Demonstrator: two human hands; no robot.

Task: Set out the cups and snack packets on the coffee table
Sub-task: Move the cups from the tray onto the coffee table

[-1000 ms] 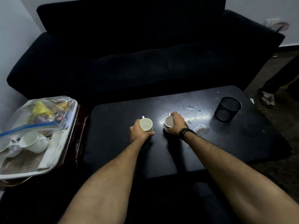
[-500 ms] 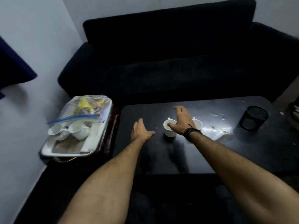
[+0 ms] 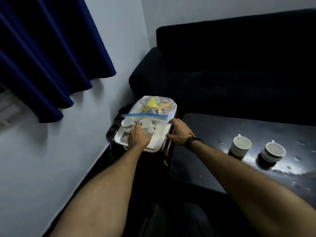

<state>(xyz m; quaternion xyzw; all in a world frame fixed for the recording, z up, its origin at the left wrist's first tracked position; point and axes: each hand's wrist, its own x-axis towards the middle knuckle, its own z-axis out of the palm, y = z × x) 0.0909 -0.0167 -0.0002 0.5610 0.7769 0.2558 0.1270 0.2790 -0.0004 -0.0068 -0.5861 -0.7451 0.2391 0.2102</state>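
Note:
Two white cups point(image 3: 240, 145) point(image 3: 274, 151) stand side by side on the black coffee table point(image 3: 213, 132), free of my hands. To the left a white tray point(image 3: 118, 138) holds two more white cups point(image 3: 127, 123) point(image 3: 147, 124), a folded white napkin point(image 3: 159, 134) and a clear zip bag of snack packets point(image 3: 153, 106). My left hand point(image 3: 138, 136) hovers over the tray with fingertips between the two cups, fingers apart. My right hand point(image 3: 178, 132) is spread above the tray's right edge, holding nothing.
A black sofa point(image 3: 230, 74) runs behind the table and tray. A blue curtain point(image 3: 47, 53) hangs on the pale wall at left. The tray sits on a dark stand point(image 3: 166, 151) beside the table's left end. Wet smears shine on the table's right part point(image 3: 290, 168).
Both hands let go of the two cups on the table and moved left to the tray. The view swung left, bringing the curtain and wall in.

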